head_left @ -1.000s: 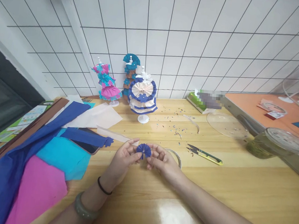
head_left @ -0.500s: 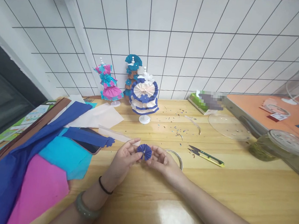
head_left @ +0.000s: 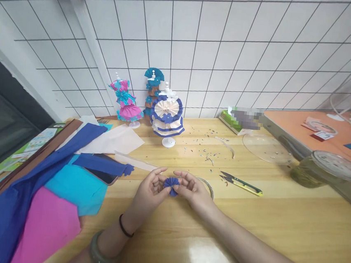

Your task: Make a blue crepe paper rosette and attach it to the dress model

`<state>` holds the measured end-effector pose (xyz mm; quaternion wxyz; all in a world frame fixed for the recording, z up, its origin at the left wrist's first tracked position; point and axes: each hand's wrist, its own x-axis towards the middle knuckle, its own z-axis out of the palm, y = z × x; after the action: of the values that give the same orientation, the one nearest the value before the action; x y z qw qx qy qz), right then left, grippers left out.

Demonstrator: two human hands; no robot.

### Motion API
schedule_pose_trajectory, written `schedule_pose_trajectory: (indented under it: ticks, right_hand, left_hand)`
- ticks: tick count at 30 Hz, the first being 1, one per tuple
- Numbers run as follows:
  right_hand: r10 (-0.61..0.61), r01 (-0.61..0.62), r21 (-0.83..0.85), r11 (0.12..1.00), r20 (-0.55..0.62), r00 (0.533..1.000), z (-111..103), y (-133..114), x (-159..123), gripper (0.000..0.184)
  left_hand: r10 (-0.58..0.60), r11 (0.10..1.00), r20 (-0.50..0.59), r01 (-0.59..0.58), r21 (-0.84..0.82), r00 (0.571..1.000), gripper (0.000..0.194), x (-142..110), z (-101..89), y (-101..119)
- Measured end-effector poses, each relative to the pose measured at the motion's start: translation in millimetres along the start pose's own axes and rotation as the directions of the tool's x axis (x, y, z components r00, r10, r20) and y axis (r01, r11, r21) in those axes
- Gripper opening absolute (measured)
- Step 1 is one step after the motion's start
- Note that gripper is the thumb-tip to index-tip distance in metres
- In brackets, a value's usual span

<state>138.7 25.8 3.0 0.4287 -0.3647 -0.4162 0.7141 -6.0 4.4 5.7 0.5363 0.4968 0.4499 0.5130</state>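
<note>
A small pleated rosette of blue crepe paper (head_left: 171,183) is spread out like a round fan above the wooden table. My left hand (head_left: 152,188) pinches its left edge, thumb in front. From the other side my right hand (head_left: 192,189) grips it between thumb and fingers, the thumb near its centre. Behind my right hand lies a roll of tape (head_left: 210,186), partly covered. Thread snips (head_left: 241,183) with yellow-green handles rest to the right. A blue paper strip (head_left: 102,168) with a scalloped flower shape at its end lies left of my left hand, over a phone (head_left: 109,177).
Three small dress stands in paper dresses stand by the tiled wall: pink-turquoise (head_left: 127,106), teal-brown (head_left: 152,88) and white-blue (head_left: 167,116). Coloured paper sheets (head_left: 50,223) cover the left side. Paper scraps (head_left: 212,155) dot the middle. A lidded jar (head_left: 320,172) stands right, beside a clear plastic disc (head_left: 263,148).
The rosette and both hands have shifted slightly right and down. My right thumb has moved onto the front of the rosette, and its lower edges now sit closer together.
</note>
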Motion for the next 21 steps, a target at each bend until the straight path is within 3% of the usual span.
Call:
schedule_pose_trajectory:
  ticks: [6,13,21]
  right_hand:
    - [0.030,-0.032,0.061,0.998,0.035,0.999,-1.2,2.1,0.2,0.046]
    - [-0.023,0.021,0.029,0.999,0.043,0.999,0.0,1.4,1.5,0.043]
    - [-0.115,0.116,0.013,0.993,-0.061,0.991,-10.4,1.0,8.9,0.043]
  left_hand:
    - [0.023,0.999,-0.020,-0.022,0.050,1.000,0.047,-0.3,-1.4,-1.4]
    - [0.002,0.998,-0.043,0.001,0.063,0.999,0.047,0.1,-1.7,-1.5]
    - [0.023,1.000,-0.008,-0.023,0.015,1.000,0.047,1.5,-6.0,-5.9]
